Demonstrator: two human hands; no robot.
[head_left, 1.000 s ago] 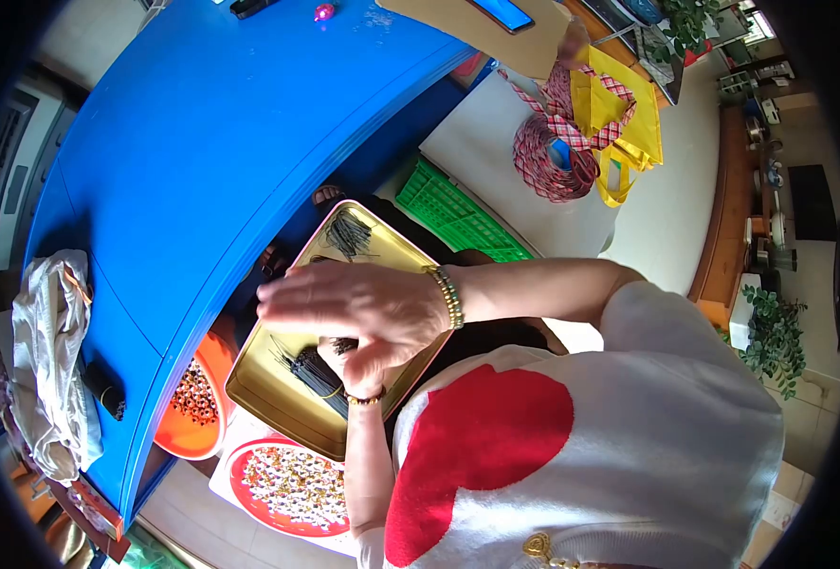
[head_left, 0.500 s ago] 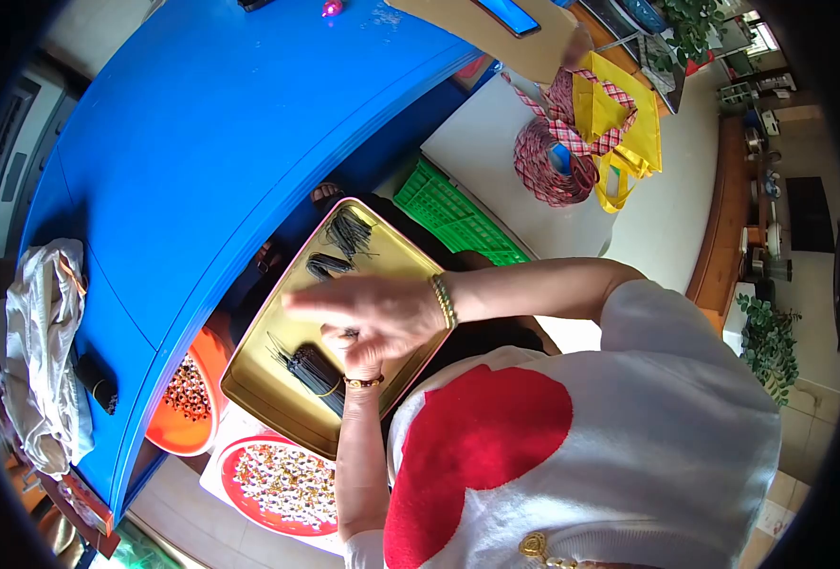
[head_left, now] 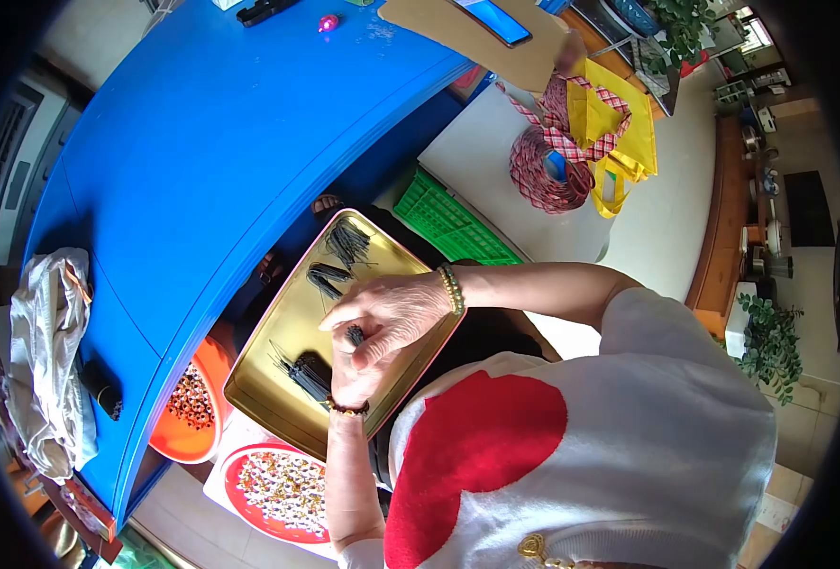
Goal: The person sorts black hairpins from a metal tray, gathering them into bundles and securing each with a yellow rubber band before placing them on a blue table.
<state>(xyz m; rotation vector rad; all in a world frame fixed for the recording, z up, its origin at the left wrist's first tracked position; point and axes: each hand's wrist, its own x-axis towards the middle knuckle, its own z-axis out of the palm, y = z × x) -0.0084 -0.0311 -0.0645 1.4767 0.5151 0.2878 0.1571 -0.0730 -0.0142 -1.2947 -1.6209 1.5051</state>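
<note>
My left hand (head_left: 352, 379), with a dark beaded bracelet at its wrist, is closed around a bundle of thin black strands (head_left: 355, 334); one dark end pokes out between the fingers. Curled over that end is my right hand (head_left: 396, 308), wearing a green bead bracelet, its thumb and fingers about the bundle. Both hands meet above a gold rectangular tray (head_left: 273, 356). Inside it lie a thick tied bunch of black strands (head_left: 308, 375), a small bent bunch (head_left: 327, 279) and a loose bunch (head_left: 348, 244).
Beyond the tray runs a blue table edge (head_left: 240, 218). An orange bowl (head_left: 185, 441) and a red tray (head_left: 240, 488) hold many small beads. A green crate (head_left: 453, 223), a roll of checked ribbon (head_left: 543, 175) and a yellow bag (head_left: 638, 123) are at the right.
My right hand, stretched out and blurred before, has drawn back and curled over the bundle. My left hand keeps its hold. The view has shifted slightly.
</note>
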